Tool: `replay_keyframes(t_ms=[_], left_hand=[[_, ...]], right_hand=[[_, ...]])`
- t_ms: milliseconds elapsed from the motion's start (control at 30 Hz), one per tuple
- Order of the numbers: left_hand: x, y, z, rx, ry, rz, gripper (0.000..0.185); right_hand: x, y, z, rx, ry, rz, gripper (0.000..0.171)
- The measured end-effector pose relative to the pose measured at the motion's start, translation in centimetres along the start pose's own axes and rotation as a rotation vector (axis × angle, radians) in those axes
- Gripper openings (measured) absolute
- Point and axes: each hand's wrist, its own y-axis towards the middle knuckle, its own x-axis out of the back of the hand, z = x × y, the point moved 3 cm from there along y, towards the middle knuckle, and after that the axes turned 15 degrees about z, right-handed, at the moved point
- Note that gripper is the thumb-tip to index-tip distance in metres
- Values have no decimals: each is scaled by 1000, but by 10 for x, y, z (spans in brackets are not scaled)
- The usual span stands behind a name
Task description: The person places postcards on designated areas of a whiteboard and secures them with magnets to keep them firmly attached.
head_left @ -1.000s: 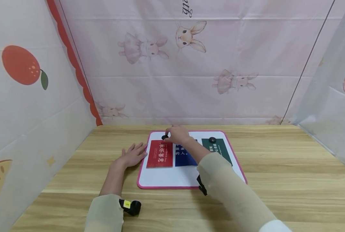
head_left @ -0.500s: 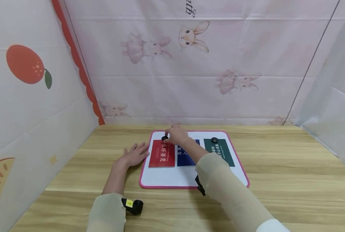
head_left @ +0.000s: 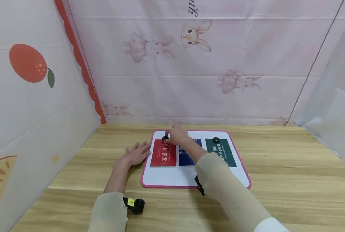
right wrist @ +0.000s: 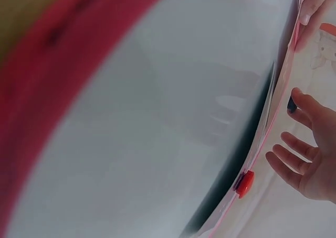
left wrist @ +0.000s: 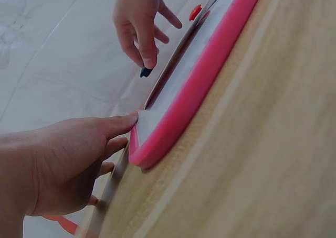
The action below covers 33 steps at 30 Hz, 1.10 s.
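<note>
My right hand [head_left: 177, 134] pinches a small black round magnet [head_left: 165, 138] between thumb and fingertips. In the head view it overlaps the top edge of a red card [head_left: 163, 154] with white lettering. In the left wrist view the magnet [left wrist: 146, 71] is held just off the board's face. My left hand [head_left: 136, 154] lies with fingers extended at the left edge of the pink-rimmed whiteboard [head_left: 166, 177], its thumb [left wrist: 123, 123] on the rim. A blue card [head_left: 186, 158] lies in the middle, partly hidden by my right forearm.
To the right is a green card [head_left: 226, 154] with a dark round magnet [head_left: 216, 140] at its top. A red magnet [left wrist: 195, 11] sits further along the board. Printed sheets [head_left: 161, 96] enclose the wooden table [head_left: 282, 167] at the back and sides.
The head view has swung slightly, so the board sits a little further right in it. My right hand and the magnet have shifted slightly left relative to the red card; the left hand stays put.
</note>
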Motion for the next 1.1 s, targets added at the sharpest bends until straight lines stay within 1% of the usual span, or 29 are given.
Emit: replay_keyframes(t_ms=[233, 433, 533, 767, 1100], left_hand=[[0, 1, 1, -2, 8, -5, 56], [-1, -1, -1, -2, 1, -1, 55], [0, -2, -1, -2, 0, 0, 55], [0, -1, 0, -3, 4, -2, 54], [0, -2, -1, 3, 10, 2, 55]], right_hand=[[-2, 3, 3, -2, -13, 3, 36], [-2, 2, 5, -2, -19, 10, 35], [-4, 5, 5, -10, -22, 17, 35], [-10, 10, 1, -37, 42, 40, 34], [-11, 7, 2, -50, 67, 49, 37]])
